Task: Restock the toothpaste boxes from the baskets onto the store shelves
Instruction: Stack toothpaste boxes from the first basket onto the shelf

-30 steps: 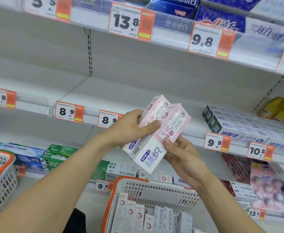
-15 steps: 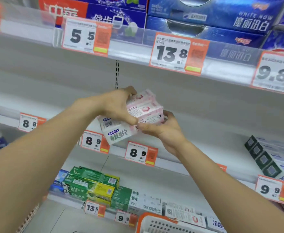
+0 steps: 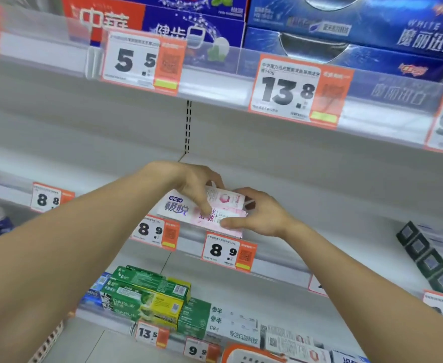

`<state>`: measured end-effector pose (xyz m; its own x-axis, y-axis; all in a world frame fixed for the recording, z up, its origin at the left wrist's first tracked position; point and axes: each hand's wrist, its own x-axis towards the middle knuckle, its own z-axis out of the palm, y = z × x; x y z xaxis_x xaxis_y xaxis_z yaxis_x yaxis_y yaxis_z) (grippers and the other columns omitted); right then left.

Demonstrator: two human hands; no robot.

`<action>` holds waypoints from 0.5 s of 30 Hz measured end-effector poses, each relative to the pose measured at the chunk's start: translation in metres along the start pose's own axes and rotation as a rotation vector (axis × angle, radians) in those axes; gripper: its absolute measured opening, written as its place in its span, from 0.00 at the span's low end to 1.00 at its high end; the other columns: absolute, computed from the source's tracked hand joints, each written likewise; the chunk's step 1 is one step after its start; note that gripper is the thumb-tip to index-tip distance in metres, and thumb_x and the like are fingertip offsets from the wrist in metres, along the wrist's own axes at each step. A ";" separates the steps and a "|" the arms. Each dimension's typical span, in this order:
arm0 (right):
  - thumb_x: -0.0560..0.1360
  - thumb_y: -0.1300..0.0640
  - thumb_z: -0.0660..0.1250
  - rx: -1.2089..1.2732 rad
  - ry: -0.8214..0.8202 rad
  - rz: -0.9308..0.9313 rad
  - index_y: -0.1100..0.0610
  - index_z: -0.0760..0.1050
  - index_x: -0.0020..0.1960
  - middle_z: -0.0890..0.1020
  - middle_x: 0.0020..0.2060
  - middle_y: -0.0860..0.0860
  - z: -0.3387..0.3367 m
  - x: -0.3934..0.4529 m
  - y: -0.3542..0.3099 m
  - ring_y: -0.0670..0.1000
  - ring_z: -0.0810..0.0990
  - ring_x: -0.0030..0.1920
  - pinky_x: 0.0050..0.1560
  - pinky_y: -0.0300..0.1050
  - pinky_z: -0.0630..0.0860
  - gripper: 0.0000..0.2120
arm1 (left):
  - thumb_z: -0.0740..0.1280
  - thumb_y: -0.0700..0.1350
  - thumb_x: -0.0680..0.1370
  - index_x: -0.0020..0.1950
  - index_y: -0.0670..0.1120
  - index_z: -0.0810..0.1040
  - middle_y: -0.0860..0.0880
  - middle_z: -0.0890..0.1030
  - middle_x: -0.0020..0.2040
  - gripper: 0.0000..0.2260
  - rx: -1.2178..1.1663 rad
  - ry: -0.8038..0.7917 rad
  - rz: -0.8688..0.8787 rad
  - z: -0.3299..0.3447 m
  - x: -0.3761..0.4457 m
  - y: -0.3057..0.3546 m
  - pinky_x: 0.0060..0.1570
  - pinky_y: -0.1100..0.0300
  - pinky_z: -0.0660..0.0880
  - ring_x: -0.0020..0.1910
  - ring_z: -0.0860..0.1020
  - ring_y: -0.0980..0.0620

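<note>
Two pink-and-white toothpaste boxes (image 3: 178, 208) lie stacked lengthwise at the front edge of the white middle shelf (image 3: 306, 195), above the 8.9 price tags (image 3: 227, 254). My left hand (image 3: 191, 183) grips the stack from above, fingers curled over the boxes. My right hand (image 3: 258, 213) holds the right end, thumb along the front face. The orange rim of a basket (image 3: 249, 353) shows at the bottom edge.
Red and blue toothpaste cartons (image 3: 346, 30) fill the top shelf behind 5.5 and 13.8 tags. Dark-ended boxes (image 3: 430, 260) line the middle shelf at the right. Green Darlie boxes (image 3: 147, 294) and white boxes sit on the lower shelf.
Both hands raised the two boxes from in front of the shelves and set them down flat on the middle shelf's front edge. The view tilted upward, and the basket dropped out of sight.
</note>
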<state>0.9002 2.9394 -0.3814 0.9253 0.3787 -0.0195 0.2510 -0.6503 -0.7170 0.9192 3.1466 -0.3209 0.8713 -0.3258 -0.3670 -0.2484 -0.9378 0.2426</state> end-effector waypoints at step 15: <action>0.77 0.50 0.73 0.013 0.000 0.178 0.53 0.69 0.72 0.82 0.50 0.51 -0.001 0.008 -0.015 0.55 0.84 0.43 0.52 0.59 0.82 0.26 | 0.74 0.65 0.69 0.54 0.38 0.79 0.46 0.86 0.48 0.32 -0.349 0.198 -0.266 0.045 -0.041 -0.074 0.52 0.53 0.80 0.48 0.84 0.46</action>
<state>0.9043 2.9518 -0.3701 0.9548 0.2585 -0.1465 0.0799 -0.6982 -0.7114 0.8830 3.2245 -0.3639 0.9578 -0.0192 -0.2868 0.1210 -0.8783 0.4626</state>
